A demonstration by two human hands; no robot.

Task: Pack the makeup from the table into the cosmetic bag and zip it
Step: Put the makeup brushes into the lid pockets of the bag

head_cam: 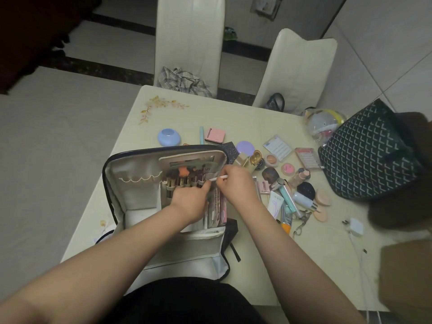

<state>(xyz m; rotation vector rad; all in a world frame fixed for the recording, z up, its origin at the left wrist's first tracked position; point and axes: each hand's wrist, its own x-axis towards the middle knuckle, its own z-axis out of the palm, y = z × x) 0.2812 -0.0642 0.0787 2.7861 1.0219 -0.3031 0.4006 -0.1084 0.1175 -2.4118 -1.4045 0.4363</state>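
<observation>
Pale cream table (163, 118) fills the middle of the frame, carrying my open dark-edged cosmetic bag with its light grey lining (140, 169) at centre. My left hand (189, 199) presses curled fingers against the brush slots inside it. My right hand (236, 183) pinches a thin white pencil (219, 177) over the bag's right edge. Loose compacts, tubes and sponges (287, 181) lie scattered at centre right.
</observation>
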